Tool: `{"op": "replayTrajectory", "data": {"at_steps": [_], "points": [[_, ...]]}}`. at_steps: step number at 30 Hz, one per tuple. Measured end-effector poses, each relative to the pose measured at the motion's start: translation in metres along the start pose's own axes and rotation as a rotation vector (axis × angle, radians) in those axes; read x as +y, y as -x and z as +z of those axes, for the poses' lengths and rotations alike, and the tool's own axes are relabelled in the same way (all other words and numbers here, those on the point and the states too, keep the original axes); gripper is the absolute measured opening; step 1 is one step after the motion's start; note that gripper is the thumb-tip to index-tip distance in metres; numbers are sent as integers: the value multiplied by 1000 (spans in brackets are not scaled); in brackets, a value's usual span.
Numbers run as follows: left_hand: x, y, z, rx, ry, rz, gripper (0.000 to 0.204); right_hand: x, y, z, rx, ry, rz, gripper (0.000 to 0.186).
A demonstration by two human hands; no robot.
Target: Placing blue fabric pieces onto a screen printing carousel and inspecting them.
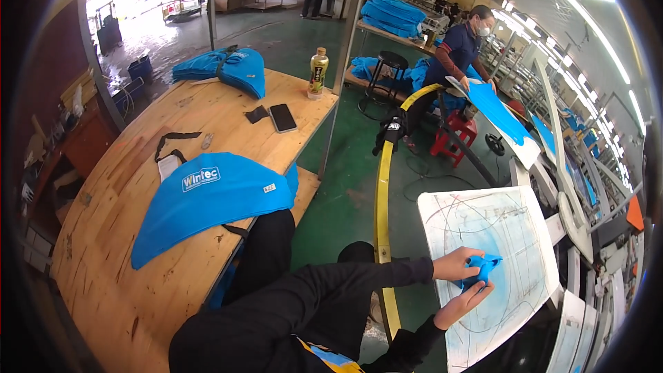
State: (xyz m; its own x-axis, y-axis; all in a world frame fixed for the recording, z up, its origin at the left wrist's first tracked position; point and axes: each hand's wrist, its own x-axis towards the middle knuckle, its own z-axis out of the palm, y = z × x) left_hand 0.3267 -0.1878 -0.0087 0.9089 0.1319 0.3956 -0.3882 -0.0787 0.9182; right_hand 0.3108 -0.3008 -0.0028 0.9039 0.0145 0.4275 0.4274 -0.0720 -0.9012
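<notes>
holding the bunched blue cloth (pixel 486 266) over the white board (pixel 442 217), i clasp its left with my left hand (pixel 452 264), its near side with my right hand (pixel 458 307); long axis unclear.

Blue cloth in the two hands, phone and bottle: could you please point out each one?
Blue cloth (pixel 486 267): head view, bunched middle.
Phone (pixel 282 117): head view, middle of screen.
Bottle (pixel 318 74): head view, middle of label.

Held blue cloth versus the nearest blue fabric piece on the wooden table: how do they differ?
The held cloth is crumpled small between the left hand and right hand; the fabric piece lies spread out on the table. The fabric piece bears a white printed logo; the held cloth shows none. Both are blue.
</notes>
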Motion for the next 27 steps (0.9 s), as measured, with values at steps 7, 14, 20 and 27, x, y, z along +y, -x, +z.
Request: {"op": "replayTrajectory", "data": {"at_steps": [7, 14, 20, 27], "points": [[10, 22, -11, 140, -27, 60, 35, -16, 18, 15, -69, 6, -36, 29], [72, 83, -59, 339, -104, 311, 25, -64, 48, 33, -219, -228, -89, 29], [134, 224, -127, 337, -2, -241, 27, -45, 71, 36, -696, -449, 207, 27], [163, 453, -135, 1147, 286, -309, 30, -12, 67, 28, -806, -667, 673, 24]]}}
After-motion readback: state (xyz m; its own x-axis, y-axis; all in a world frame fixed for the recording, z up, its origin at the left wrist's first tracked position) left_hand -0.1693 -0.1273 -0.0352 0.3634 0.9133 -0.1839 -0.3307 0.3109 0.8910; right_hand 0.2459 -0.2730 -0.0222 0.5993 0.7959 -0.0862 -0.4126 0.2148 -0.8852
